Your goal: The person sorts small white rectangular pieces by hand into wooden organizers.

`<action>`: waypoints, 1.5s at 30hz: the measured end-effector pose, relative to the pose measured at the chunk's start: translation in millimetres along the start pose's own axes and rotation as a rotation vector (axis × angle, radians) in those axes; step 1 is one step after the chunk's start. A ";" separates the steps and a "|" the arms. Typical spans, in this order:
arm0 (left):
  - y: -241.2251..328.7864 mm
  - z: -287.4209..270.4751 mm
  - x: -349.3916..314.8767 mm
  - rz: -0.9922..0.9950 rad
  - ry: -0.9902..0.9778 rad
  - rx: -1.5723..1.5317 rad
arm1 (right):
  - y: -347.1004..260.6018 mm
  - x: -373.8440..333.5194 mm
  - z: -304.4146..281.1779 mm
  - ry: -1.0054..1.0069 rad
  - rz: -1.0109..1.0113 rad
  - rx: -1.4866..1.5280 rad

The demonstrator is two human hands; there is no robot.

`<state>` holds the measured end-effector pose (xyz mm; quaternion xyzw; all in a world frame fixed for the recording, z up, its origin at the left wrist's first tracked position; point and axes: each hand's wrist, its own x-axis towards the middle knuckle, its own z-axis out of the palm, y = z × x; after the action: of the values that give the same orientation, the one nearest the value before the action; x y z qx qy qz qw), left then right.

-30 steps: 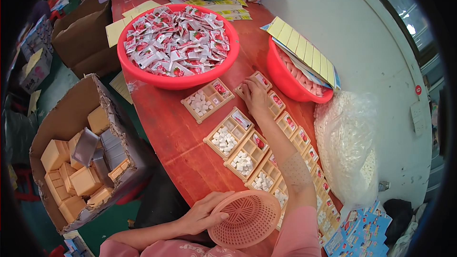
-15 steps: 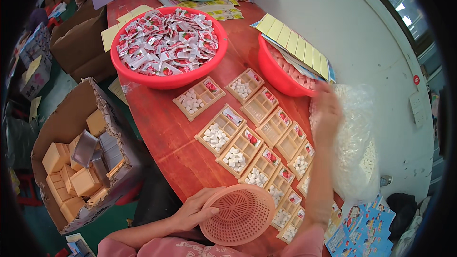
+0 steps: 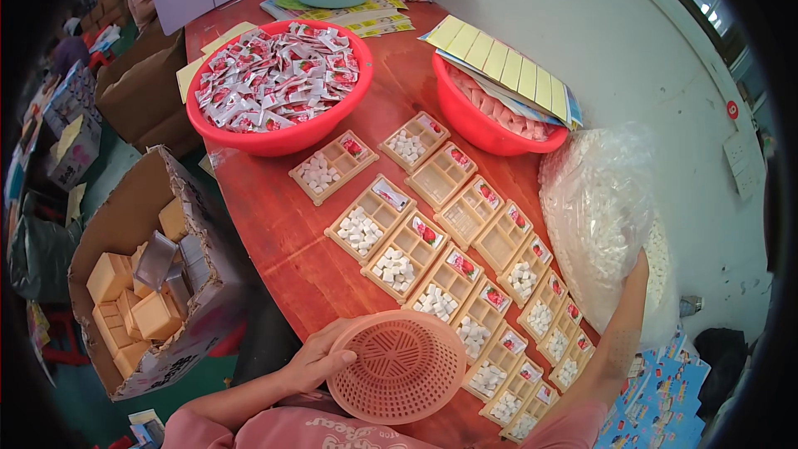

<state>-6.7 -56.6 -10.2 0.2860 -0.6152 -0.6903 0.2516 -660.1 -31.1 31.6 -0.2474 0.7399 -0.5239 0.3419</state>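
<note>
My left hand (image 3: 320, 359) grips the rim of a round pink plastic basket (image 3: 397, 366), its thumb over the edge; the basket is tilted and nothing lies in it. At the right, my right hand (image 3: 638, 268) reaches into or behind a large clear plastic bag (image 3: 594, 191) full of small white pieces. The bag hides its fingers. Between the hands stand rows of beige compartment trays (image 3: 421, 235). Most hold small white cubes (image 3: 392, 269) in one compartment and a strawberry-print sachet (image 3: 425, 233) in another. A few trays, such as the one toward the back (image 3: 442, 176), have only the sachet.
A red basin (image 3: 278, 143) heaped with sachets stands at the back left. Another red basin (image 3: 490, 135) holds pink packets under yellow-striped cards (image 3: 499, 58). Left of the table, a cardboard box (image 3: 187, 283) contains beige and clear trays. Blue printed sheets (image 3: 661, 399) lie lower right.
My right hand has moved from beside the right red basin down and right to the plastic bag. The left hand still holds the basket. The whole view has shifted slightly.
</note>
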 end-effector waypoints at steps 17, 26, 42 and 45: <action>-0.4 1.3 1.9 0.039 -0.035 -0.030 | -1.8 53.2 -55.8 0.318 -0.199 0.172; 1.5 3.7 4.6 0.045 -0.049 -0.054 | -108.2 -51.8 -8.9 0.538 -0.538 0.590; -0.7 -3.7 3.4 0.060 -0.067 -0.042 | -16.8 -64.5 413.7 -0.061 -1.081 -0.472; -3.0 -4.1 4.3 0.088 -0.080 -0.034 | -5.9 -55.7 417.9 -0.112 -1.199 -0.617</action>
<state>-6.8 -62.2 -13.9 0.2263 -0.6251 -0.6997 0.2617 -304.5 -245.9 -39.9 -0.7281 0.5717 -0.3741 -0.0564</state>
